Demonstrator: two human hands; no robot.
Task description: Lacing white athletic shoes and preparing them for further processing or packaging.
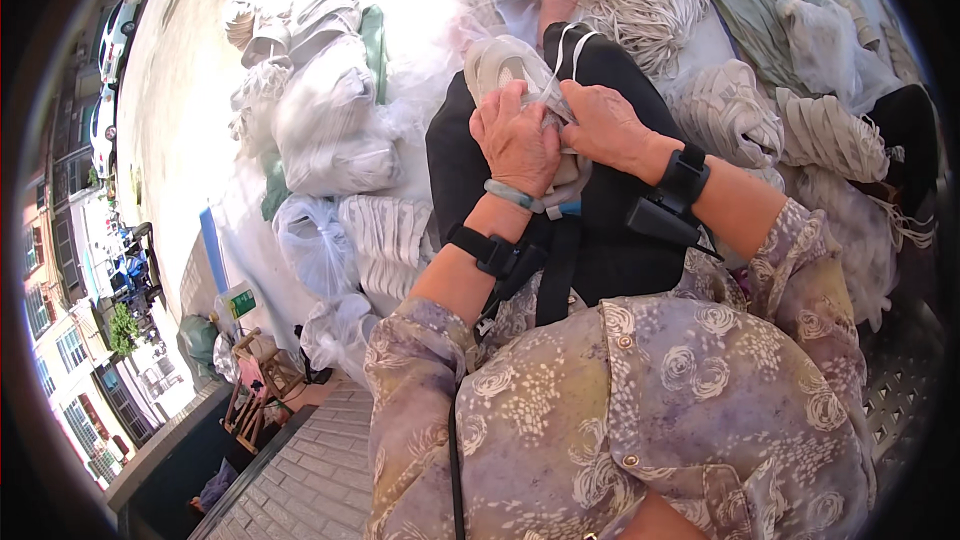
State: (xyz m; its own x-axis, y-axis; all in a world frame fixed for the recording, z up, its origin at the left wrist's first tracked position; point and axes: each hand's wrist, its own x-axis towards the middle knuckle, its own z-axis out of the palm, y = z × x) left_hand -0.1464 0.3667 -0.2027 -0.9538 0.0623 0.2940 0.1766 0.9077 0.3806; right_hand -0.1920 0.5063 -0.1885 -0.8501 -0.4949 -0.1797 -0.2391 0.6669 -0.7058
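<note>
Over my lap, both hands work at a pale grey-white shoe upper (490, 60). My left hand (515, 135) is closed on its near part, fingers curled over the material. From the other side my right hand (608, 127) pinches at the upper's edge, thumb and fingertips close together. A white shoelace (572, 38) loops up and away just beyond the right fingertips. What lies right between the fingertips is partly hidden by them. More pale material (570, 178) hangs under the hands, between my dark-trousered legs.
Bundled shoe uppers (385, 230) and plastic-wrapped bundles (335, 125) lie to the left. On the right are more stacked uppers (730, 110). A heap of white laces (635, 0) lies at the far side, near a bare foot (558, 0). A small wooden chair (255, 390) stands at lower left.
</note>
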